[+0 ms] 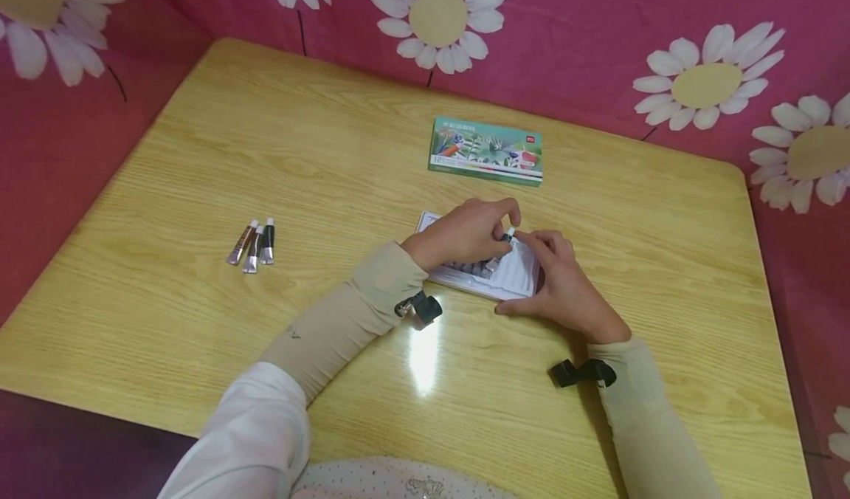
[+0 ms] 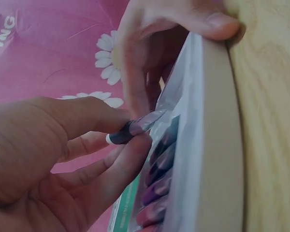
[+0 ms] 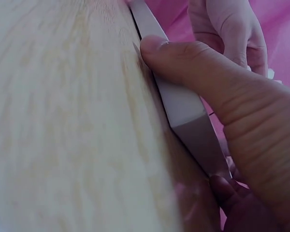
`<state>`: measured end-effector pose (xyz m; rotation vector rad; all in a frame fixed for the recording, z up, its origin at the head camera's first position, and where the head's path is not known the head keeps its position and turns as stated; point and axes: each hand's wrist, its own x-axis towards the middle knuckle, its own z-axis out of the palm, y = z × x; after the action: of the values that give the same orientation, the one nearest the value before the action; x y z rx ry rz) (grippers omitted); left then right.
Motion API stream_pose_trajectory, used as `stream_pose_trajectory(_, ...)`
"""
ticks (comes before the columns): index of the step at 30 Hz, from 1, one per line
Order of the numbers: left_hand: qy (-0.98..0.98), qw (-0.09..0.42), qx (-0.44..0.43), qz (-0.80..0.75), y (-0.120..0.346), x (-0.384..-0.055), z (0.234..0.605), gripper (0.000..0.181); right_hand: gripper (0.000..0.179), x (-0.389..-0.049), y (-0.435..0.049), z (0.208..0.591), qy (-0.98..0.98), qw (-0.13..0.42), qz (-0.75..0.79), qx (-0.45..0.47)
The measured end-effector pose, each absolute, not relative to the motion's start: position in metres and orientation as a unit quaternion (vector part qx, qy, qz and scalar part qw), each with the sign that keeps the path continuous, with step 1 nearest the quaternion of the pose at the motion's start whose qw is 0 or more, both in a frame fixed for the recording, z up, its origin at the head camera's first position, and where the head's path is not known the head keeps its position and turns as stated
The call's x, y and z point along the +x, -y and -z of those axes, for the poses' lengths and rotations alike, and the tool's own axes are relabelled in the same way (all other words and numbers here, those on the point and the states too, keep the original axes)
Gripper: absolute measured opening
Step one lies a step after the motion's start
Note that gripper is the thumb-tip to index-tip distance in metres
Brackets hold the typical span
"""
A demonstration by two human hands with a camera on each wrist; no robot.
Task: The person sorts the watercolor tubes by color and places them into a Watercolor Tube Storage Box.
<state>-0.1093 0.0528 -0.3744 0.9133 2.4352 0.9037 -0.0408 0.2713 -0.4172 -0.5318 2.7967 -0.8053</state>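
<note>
from where i stand, the wooden tabletop extends below all the fingers. the white tray is held at its near side and right end by the right hand. beyond the fingers lies a green box; well to their left, three paint tubes. the left hand pinches a dark tube between its fingers, over the tray.

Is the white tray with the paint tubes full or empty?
Partly full: paint tubes sit in the tray, but the grooves at its end by the right hand look bare in the head view.
</note>
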Motion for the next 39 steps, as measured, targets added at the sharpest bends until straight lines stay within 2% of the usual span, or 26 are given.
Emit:
stream_pose_trajectory(25, -0.893, 0.157, 0.329, -0.265, -0.0552, -0.1077, 0.3817, 0.033, 0.114, -0.0426, -0.2667, 0.4174, -0.941, 0.113, 0.272, -0.165)
stream_pose_trajectory(31, -0.888, 0.146, 0.347, -0.264, -0.0586, -0.107, 0.384, 0.021, 0.115, -0.0415, -0.2689, 0.418, -0.942, 0.113, 0.273, -0.161)
stream_pose_trajectory(39, -0.894, 0.145, 0.326, -0.27, -0.0618, -0.1058, 0.3832, 0.021, 0.114, -0.0414, -0.2711, 0.4168, -0.941, 0.112, 0.275, -0.162)
